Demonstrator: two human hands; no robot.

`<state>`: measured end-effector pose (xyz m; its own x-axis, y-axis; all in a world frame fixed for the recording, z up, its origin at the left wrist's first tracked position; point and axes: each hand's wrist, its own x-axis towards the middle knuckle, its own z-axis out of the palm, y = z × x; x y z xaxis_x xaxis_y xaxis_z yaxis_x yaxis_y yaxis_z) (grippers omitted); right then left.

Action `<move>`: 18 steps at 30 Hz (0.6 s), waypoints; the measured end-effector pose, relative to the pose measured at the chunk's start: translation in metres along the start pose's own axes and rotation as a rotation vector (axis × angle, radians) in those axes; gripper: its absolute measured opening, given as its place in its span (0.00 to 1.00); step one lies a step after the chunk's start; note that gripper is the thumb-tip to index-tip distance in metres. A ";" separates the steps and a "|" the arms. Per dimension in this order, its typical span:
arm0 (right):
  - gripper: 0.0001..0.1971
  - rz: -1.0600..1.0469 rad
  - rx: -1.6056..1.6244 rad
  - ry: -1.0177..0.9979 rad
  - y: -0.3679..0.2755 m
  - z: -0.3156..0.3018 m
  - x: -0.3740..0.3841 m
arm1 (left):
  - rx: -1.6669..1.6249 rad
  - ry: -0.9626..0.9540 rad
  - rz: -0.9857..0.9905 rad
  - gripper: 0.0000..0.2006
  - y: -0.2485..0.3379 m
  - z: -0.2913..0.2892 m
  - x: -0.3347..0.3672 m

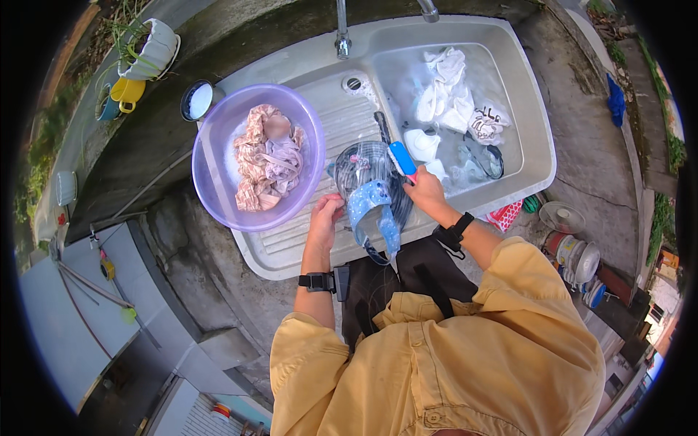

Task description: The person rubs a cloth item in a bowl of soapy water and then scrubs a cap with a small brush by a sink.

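Here's the right hand (pixel 427 195), well to the right of the purple basin (pixel 313 131), fingers clamped round the brush (pixel 401 158)! The left hand (pixel 326 211) is just off the basin's right side, fingertips drawn in close together; I can't tell whether that grip pinches any fabric. And the blue dotted garment (pixel 369 195)? Right of the basin, lying over a dark checked cloth (pixel 372 154) on the ribbed washboard (pixel 334 109).

This looks like the scrubbing step, folks. The next move seems to call for the left hand to pin the blue fabric flat while the bristles work across it.

Now, the tricky bits: the right fingers cover most of the brush's handle, and whether the bristles touch cloth is anyone's guess. The blue piece's folds bury its full shape. Farther right of the basin, cloudy water in the sink bowl (pixel 529 109) blurs the lower parts of the white laundry (pixel 440 94). Beyond the basin, to its right, the tap (pixel 342 33) is cut off by the upper edge.
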<state>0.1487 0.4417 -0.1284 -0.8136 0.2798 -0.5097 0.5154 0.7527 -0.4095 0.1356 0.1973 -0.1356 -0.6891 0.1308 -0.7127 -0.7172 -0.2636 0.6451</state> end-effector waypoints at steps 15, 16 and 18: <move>0.14 -0.103 -0.097 0.121 -0.012 0.011 -0.009 | 0.342 0.303 0.273 0.23 -0.029 -0.024 0.005; 0.14 -0.104 -0.096 0.120 -0.011 0.013 -0.010 | 0.342 0.304 0.274 0.23 -0.029 -0.024 0.005; 0.14 -0.212 -0.167 0.162 -0.007 0.014 -0.010 | 0.232 0.281 0.147 0.19 -0.022 -0.019 0.002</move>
<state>0.1575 0.4252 -0.1310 -0.9375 0.1868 -0.2936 0.2890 0.8881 -0.3575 0.1518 0.1853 -0.1562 -0.7540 -0.1670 -0.6353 -0.6397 -0.0332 0.7679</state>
